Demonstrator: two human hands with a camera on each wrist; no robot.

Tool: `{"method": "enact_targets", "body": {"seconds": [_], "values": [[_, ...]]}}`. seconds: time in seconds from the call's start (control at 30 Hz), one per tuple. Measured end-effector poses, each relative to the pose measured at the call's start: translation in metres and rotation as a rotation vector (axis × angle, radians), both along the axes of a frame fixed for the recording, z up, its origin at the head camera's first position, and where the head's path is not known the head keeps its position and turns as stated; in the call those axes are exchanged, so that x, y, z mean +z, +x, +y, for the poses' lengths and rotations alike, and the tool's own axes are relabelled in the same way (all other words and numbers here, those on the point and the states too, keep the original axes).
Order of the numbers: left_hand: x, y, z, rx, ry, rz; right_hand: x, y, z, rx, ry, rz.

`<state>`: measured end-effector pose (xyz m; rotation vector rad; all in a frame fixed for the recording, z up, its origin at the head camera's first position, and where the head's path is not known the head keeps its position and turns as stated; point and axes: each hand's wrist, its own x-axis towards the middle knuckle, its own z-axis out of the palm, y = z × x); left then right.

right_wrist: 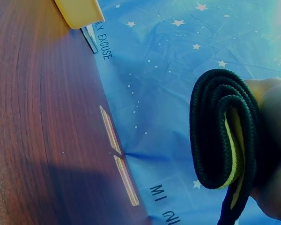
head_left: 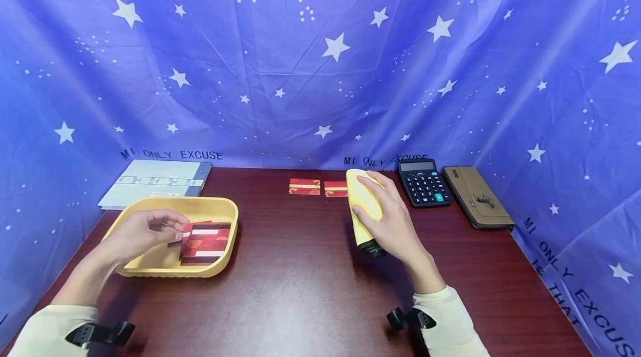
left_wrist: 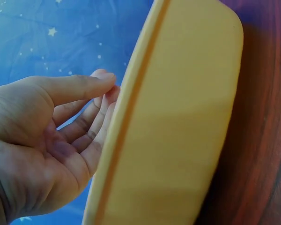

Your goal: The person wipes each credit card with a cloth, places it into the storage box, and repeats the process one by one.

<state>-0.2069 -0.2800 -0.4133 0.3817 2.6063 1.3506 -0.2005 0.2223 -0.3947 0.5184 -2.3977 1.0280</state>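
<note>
My left hand (head_left: 145, 232) reaches over the yellow plastic basket (head_left: 232, 209), its fingers loosely bent beside several red cards (head_left: 205, 243) lying in it. In the left wrist view the thumb and fingertips come close together at the basket's rim (left_wrist: 126, 101), with nothing visible between them. On the right, my right hand (head_left: 393, 221) grips a rolled cloth (head_left: 361, 196), yellow outside with a dark end, tilted above the table. The right wrist view looks at the dark, layered end of the roll (right_wrist: 215, 136).
Two red-and-gold cards (head_left: 304, 187) lie near the table's back edge, one partly behind the rolled cloth. A black calculator (head_left: 424, 183) and a brown zip case (head_left: 478, 198) sit at the back right. Behind the basket is a pale folder (head_left: 155, 179). Starry blue fabric surrounds the table.
</note>
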Motion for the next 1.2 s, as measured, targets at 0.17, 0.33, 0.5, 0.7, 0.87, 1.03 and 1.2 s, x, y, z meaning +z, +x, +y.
{"method": "enact_targets", "body": {"seconds": [0.17, 0.33, 0.5, 0.7, 0.87, 1.03, 1.2], "values": [[0.018, -0.003, 0.021, -0.02, -0.011, 0.032, 0.0, 0.0, 0.004, -0.006, -0.006, -0.002], [0.037, -0.015, 0.053, -0.094, 0.037, 0.054, 0.001, -0.002, 0.009, -0.006, -0.027, 0.004], [0.047, -0.035, 0.091, -0.161, 0.071, 0.058, 0.003, -0.002, 0.016, -0.019, -0.062, -0.003], [0.046, -0.058, 0.134, -0.201, 0.126, 0.058, 0.005, -0.003, 0.018, -0.027, -0.07, -0.022], [0.044, -0.08, 0.165, -0.211, 0.106, 0.11, 0.004, -0.003, 0.019, -0.023, -0.074, -0.029], [0.038, -0.103, 0.189, -0.157, 0.113, 0.134, 0.006, -0.003, 0.019, -0.027, -0.078, -0.046], [0.027, -0.121, 0.205, -0.112, 0.154, 0.104, 0.005, -0.005, 0.02, -0.027, -0.074, -0.047]]}}
